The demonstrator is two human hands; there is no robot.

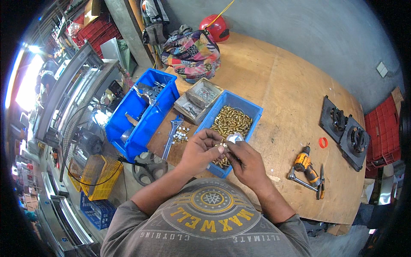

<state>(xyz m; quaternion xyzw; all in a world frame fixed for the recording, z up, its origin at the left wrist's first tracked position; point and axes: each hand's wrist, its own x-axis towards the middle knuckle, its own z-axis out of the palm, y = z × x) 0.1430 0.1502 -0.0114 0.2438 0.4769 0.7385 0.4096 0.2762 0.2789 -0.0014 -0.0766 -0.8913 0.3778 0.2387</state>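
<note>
Both hands (222, 154) meet over the bin of brass fittings (231, 122) on the workbench (282, 94), wrench (171, 137) to its left, drill (305, 165) to its right.

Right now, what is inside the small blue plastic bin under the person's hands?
The small blue plastic bin holds a heap of small brass-coloured metal parts. The left hand and right hand cover its near end, so the contents there cannot be seen.

Blue bin (246, 107) of brass-gold fittings (231, 122); second blue bin (143, 124); patchwork multicolour bag (192, 53); red helmet (215, 26); yellow-black drill (305, 165); red ring (323, 142); tan wooden table (274, 85).
</note>
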